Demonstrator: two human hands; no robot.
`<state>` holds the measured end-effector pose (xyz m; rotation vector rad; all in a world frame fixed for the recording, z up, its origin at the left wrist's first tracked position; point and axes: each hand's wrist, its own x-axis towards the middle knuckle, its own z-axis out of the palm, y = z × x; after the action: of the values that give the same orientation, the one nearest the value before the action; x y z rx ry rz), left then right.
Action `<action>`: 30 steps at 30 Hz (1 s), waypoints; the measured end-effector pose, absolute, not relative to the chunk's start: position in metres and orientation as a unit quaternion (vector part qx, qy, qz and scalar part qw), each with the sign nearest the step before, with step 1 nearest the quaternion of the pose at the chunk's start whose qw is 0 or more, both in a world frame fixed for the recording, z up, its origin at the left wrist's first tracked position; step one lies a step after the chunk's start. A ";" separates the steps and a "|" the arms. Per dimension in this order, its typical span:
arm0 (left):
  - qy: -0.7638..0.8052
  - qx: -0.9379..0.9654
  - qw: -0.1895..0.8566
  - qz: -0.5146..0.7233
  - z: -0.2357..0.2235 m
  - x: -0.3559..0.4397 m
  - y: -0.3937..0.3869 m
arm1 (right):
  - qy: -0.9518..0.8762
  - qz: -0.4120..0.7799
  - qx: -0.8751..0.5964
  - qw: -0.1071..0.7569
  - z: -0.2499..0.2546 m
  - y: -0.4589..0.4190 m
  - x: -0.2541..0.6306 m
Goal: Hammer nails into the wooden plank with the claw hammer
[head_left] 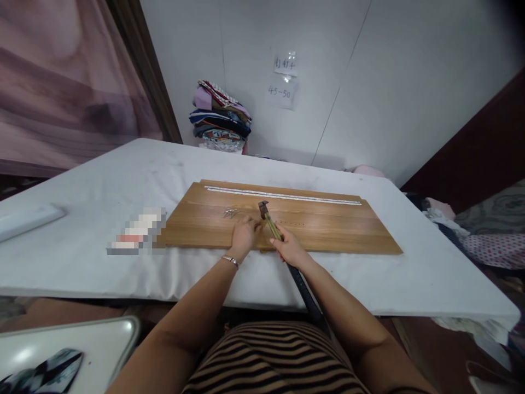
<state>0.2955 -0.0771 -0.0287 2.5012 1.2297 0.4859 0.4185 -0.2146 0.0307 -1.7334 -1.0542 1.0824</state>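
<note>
A wooden board (328, 227) lies flat on the white-covered table. My right hand (290, 247) is wrapped round the handle of a hammer (274, 226), whose metal head is over the board, just above my left fingertips. The black lower end of the handle slants back towards my body. My left hand (245, 234) rests on the board with its fingers pinched together; what is between them is too small to make out. Several loose nails (230, 212) lie beyond my left hand. A row of small dark points (290, 222), perhaps nails, runs along the board right of the hammer head.
Two white strips (283, 196) run along the board's far side. A blurred-out item (139, 230) lies left of the board on the white tablecloth (197, 279). Folded clothes (221, 117) are stacked against the wall. A white stool-like surface (102, 342) stands at the lower left.
</note>
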 end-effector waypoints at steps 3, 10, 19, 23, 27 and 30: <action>0.432 0.874 0.147 0.166 -0.027 0.296 -0.078 | -0.415 0.424 -0.691 0.412 0.029 -0.214 0.419; 0.432 0.873 0.147 0.173 -0.026 0.297 -0.079 | -0.420 0.421 -0.691 0.411 0.028 -0.211 0.419; 0.439 0.868 0.156 0.172 -0.028 0.297 -0.078 | -0.416 0.421 -0.693 0.411 0.031 -0.211 0.418; 0.435 0.868 0.165 0.175 -0.028 0.296 -0.078 | -0.414 0.425 -0.697 0.402 0.031 -0.211 0.419; 0.435 0.868 0.163 0.176 -0.027 0.296 -0.078 | -0.415 0.425 -0.693 0.409 0.031 -0.212 0.419; 0.436 0.868 0.161 0.175 -0.027 0.296 -0.078 | -0.408 0.428 -0.696 0.407 0.032 -0.213 0.418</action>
<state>0.2961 -0.0784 -0.0269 2.4772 1.2457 0.4990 0.4182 -0.2128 0.0316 -1.7551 -1.0287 1.0778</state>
